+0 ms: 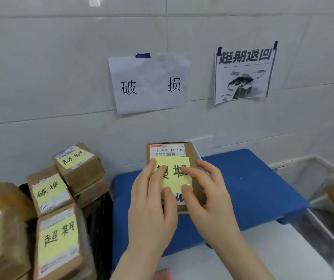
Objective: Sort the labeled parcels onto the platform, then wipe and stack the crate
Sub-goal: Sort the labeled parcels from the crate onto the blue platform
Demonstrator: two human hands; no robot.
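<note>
Now the parcel (pixel 190 156) sits on the blue platform (pixel 253 188), toward its far left part, close to the tiled wall. Both hands lie on top of it. The left hand (pixel 152 201) and right hand (pixel 210 197) are spread, with nearly straight fingers and thumbs pressing the yellow note (pixel 177 182) marked 超期 against the box. To the left, off the platform, is a pile (pixel 59 239) of brown parcels with yellow notes, some 超期, one 破损. On the wall hang two signs: 破损 (pixel 149 85) and 超期退回 (pixel 244 73).
</note>
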